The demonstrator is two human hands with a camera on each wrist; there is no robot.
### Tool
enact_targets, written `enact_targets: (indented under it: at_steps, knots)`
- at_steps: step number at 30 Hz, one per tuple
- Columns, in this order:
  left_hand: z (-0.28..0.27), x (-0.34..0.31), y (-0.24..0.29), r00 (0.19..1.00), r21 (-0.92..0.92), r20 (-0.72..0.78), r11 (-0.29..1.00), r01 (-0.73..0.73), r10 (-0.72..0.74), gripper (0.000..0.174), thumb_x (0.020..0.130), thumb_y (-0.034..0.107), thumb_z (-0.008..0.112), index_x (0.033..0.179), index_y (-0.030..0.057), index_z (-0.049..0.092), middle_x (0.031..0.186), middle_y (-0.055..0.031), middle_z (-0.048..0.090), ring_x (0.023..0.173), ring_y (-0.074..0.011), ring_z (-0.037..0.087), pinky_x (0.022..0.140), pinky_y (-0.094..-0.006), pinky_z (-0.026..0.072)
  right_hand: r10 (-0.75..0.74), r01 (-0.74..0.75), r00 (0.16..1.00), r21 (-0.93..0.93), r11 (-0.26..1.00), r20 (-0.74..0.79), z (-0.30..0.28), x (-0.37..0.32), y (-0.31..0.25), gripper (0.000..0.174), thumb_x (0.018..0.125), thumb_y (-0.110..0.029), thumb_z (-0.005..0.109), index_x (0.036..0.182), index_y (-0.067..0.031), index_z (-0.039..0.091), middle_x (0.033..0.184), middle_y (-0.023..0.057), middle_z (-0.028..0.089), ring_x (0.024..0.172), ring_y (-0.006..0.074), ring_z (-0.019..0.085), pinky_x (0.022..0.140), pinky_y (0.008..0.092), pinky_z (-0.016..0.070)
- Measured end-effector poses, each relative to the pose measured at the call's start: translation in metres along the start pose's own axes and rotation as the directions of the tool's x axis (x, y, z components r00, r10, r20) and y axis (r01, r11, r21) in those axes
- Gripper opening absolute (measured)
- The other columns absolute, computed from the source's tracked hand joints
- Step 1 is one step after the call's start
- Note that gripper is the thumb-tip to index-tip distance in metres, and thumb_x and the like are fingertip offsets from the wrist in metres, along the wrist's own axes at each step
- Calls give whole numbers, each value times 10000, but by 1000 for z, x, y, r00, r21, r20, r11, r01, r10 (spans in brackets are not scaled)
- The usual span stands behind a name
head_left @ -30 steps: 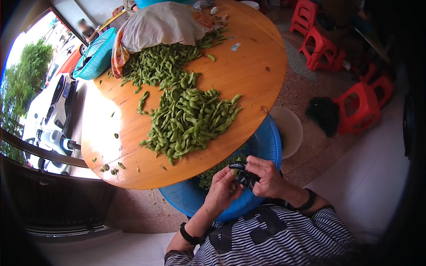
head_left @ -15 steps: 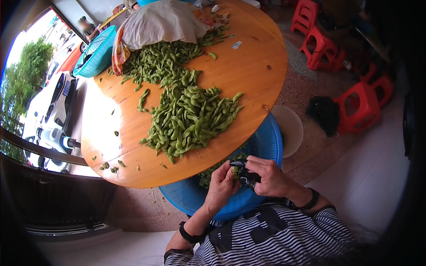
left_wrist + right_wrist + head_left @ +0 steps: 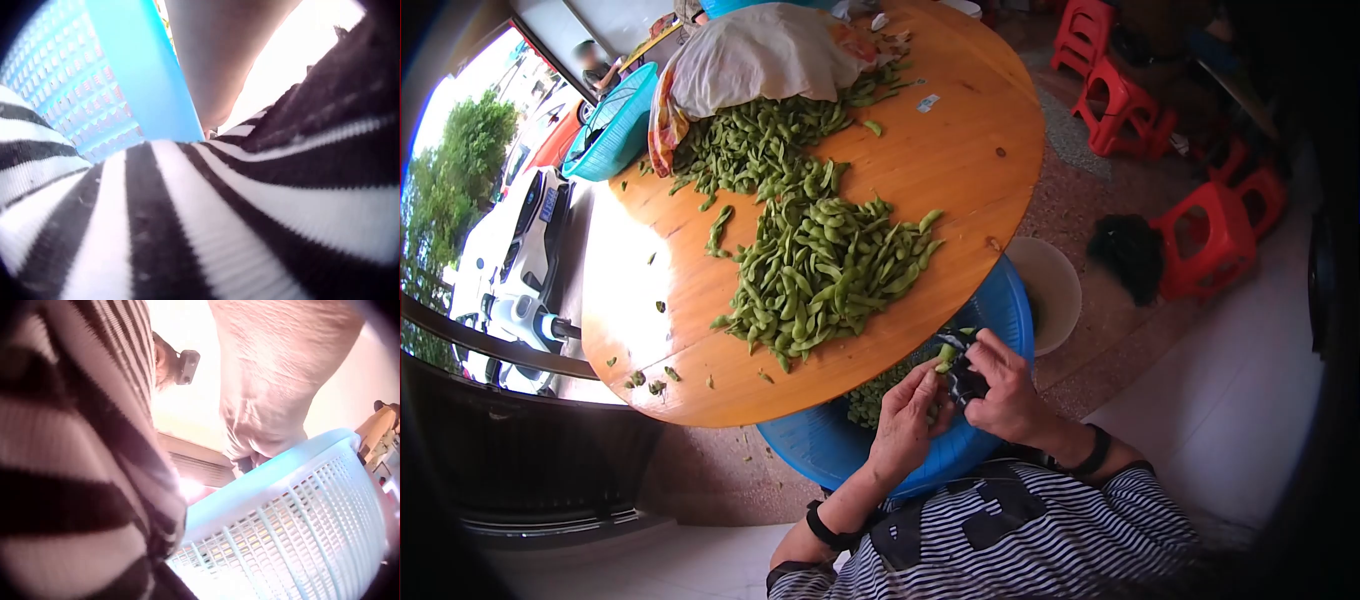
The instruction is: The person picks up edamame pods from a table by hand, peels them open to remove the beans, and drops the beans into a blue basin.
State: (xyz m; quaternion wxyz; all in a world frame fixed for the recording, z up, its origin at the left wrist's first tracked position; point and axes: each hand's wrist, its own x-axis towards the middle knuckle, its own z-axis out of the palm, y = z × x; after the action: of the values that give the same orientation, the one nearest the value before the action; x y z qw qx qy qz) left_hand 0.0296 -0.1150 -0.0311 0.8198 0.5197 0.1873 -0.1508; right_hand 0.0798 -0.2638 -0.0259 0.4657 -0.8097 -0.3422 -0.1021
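Observation:
My left hand pinches a green edamame pod over a blue mesh basket that sits under the near edge of the round wooden table. My right hand grips black scissors, whose blades meet the pod's end. The basket holds more green pods. A large loose pile of pods lies on the table just beyond the hands. Both wrist views show only my striped shirt and the basket wall; neither hand appears in them.
A white sack spills pods at the table's far side, beside a teal basket. A white bowl sits on the floor right of the blue basket. Red stools and a dark bundle stand to the right.
Both hands have risen a little toward the table edge. The pod now sticks up between them at the scissor blades.

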Motion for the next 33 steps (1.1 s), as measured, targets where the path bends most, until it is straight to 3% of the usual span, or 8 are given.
enact_targets:
  at_steps: [2, 7, 16, 20, 24, 27, 29, 33]
  knots:
    - [-2, 1, 0, 999, -213, 19, 976, 44, -41, 255, 1015, 213, 464, 1151, 24, 568, 818, 0, 600, 655, -55, 495, 545, -189, 403, 277, -302, 951, 219, 928, 138, -14, 6, 3, 379, 597, 41, 596, 970, 36, 531, 884, 150, 465, 718, 329, 537, 657, 365, 489]
    - [-9, 4, 0, 995, -313, 94, 948, 55, -26, 172, 985, 114, 508, 1117, 19, 562, 800, -27, 602, 610, -71, 494, 494, -204, 361, 191, -213, 973, 188, 959, 125, -8, -2, 10, 392, 578, 35, 606, 959, 36, 513, 871, 144, 457, 770, 332, 535, 688, 379, 485]
    - [0, 7, -18, 977, -64, -14, 975, -211, 211, 35, 958, 72, 555, 990, 61, 549, 739, 48, 530, 595, -19, 460, 499, -171, 360, 62, -60, 994, -32, 998, 87, 4, -11, 5, 485, 568, 26, 625, 1038, 38, 508, 961, 178, 444, 812, 363, 550, 675, 416, 497]
    - [-9, 9, -12, 995, -167, 21, 982, -92, 97, 16, 941, 77, 556, 956, 79, 564, 722, 44, 528, 583, -22, 470, 484, -170, 347, 125, -142, 980, 107, 984, 154, -1, -6, 8, 435, 548, 17, 594, 976, 41, 520, 924, 184, 445, 750, 356, 533, 643, 396, 480]
    - [-8, 12, -9, 998, -230, -54, 973, 19, -32, 68, 939, 97, 537, 912, 95, 599, 698, 42, 524, 542, -34, 454, 459, -174, 323, -42, 23, 985, 113, 993, 167, 0, -5, 6, 409, 544, -2, 580, 946, 47, 516, 883, 164, 450, 712, 318, 524, 634, 371, 481]
    - [-22, 17, -15, 989, -256, 151, 966, 31, 9, 169, 969, 184, 512, 1036, 52, 594, 807, -24, 590, 616, -98, 527, 517, -209, 399, 104, -125, 986, 174, 977, 128, -12, -1, 16, 370, 576, 31, 575, 943, 24, 530, 833, 121, 443, 691, 269, 534, 599, 290, 467]
    - [-20, 18, -6, 959, -471, 275, 879, 71, 69, 432, 996, 350, 452, 1209, -17, 538, 1061, -148, 629, 895, -217, 628, 775, -315, 516, 323, -306, 946, 348, 886, 10, -19, 2, 14, 240, 686, 55, 541, 924, 31, 536, 852, 77, 498, 706, 128, 550, 627, 244, 473]
    - [-26, 20, -4, 935, -551, 345, 824, 134, 79, 720, 994, 544, 304, 1316, -87, 436, 1275, -241, 541, 1183, -347, 534, 1043, -433, 405, 510, -431, 843, 349, 832, -174, -59, 7, 29, 265, 761, 64, 518, 1017, 34, 579, 907, 17, 588, 785, 60, 577, 682, 225, 494]
